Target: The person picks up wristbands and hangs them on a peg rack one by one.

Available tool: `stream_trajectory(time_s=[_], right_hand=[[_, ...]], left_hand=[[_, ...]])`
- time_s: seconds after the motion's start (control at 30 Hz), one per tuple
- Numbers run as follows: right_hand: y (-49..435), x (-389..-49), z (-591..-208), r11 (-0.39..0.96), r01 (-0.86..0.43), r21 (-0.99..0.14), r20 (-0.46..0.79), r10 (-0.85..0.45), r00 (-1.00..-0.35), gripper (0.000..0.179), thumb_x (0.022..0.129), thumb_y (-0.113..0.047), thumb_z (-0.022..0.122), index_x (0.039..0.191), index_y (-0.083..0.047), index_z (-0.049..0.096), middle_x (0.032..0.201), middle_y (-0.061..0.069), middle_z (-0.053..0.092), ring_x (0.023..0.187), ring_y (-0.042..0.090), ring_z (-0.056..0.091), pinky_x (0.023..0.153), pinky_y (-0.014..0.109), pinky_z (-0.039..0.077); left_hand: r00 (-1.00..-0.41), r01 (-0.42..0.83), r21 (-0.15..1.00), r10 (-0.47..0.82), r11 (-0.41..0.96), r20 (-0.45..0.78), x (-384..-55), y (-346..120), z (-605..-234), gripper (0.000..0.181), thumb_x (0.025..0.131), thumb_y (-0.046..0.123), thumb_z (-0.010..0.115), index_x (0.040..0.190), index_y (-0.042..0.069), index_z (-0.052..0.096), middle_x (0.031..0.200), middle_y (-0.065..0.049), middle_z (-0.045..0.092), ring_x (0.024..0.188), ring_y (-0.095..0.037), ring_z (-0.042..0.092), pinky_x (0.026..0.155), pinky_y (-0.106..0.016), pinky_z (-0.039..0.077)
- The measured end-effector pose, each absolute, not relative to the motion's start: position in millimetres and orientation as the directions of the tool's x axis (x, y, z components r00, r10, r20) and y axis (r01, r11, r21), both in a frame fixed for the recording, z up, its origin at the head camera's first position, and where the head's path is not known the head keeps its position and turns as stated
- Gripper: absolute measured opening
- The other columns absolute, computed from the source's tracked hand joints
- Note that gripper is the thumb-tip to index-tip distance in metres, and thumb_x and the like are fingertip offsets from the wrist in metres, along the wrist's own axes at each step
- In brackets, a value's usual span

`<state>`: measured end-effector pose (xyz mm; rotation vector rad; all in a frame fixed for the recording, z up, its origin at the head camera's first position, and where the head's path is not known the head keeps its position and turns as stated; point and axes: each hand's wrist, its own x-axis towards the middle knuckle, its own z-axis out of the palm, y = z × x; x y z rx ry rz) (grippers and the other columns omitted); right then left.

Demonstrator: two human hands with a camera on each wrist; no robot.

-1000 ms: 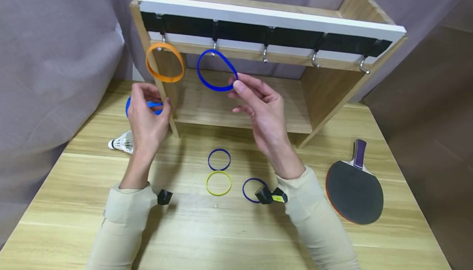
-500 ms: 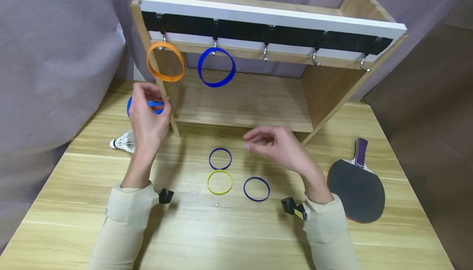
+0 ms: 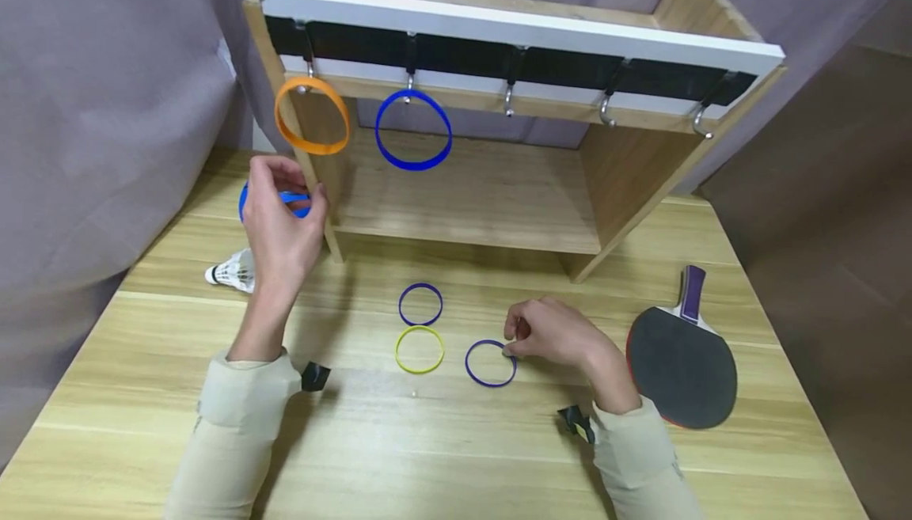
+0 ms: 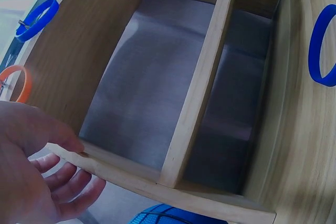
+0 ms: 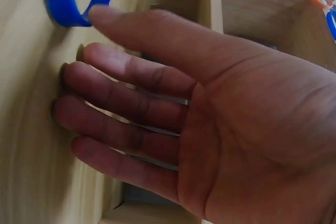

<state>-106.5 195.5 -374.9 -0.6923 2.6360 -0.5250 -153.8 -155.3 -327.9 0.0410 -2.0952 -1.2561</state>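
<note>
My left hand [image 3: 281,223] grips the left side panel [image 4: 131,179] of a wooden shelf, thumb on one face and fingers on the other. Low over the table, my right hand [image 3: 559,334] reaches a dark blue wristband [image 3: 479,381]; in the right wrist view the thumb tip is right at the rim of that wristband [image 5: 60,9], the other fingers fairly straight beside it. An orange wristband [image 3: 317,149] and a blue wristband [image 3: 413,165] hang from the two leftmost hooks. Another dark blue wristband [image 3: 400,304] and a yellow wristband [image 3: 420,371] lie nearby.
Bare hooks [image 3: 509,100] line the rest of the shelf's black strip [image 3: 463,58]. A table tennis paddle [image 3: 684,366] lies at the right. On the left are a shuttlecock [image 3: 238,273] and a blue rounded thing [image 4: 168,216], partly hidden. Curtains [image 3: 128,92] stand around the table.
My right hand let go of the blue wristband, which now hangs on the second hook, and came down right to the table wristband. The left hand stays on the panel.
</note>
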Motion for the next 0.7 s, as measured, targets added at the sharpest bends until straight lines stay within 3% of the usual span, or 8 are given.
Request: stream_trajectory(time_s=[0.37,0.7], right_hand=[[201.1,-106.9,-374.7,0.805,-0.381,-0.455,-0.231,-0.52,-0.822,0.018,0.082,-0.007,0.075,0.074,-0.019,0.065,0.071,-0.011,0.057,0.067,0.009,0.051,0.06,0.025,0.046],[204.1,-108.7,-368.6,0.659,-0.379,-0.649,-0.221,-0.641,-0.735,0.011,0.081,-0.003,0.076,0.084,-0.012,0.071,0.079,-0.006,0.068,0.073,0.008,0.065,0.065,0.024,0.057]], left_hand=[[-0.775,0.302,0.795,-0.35,0.527,0.526,-152.9,-155.1,-327.7,0.031,0.085,0.004,0.069,0.11,-0.002,0.051,0.1,-0.008,0.057,0.086,-0.012,0.061,0.07,-0.019,0.056],[-0.775,0.301,0.799,-0.355,0.52,0.523,-153.3,-155.4,-327.9,0.031,0.086,0.005,0.069,0.11,-0.001,0.051,0.1,-0.007,0.057,0.085,-0.012,0.06,0.07,-0.02,0.057]])
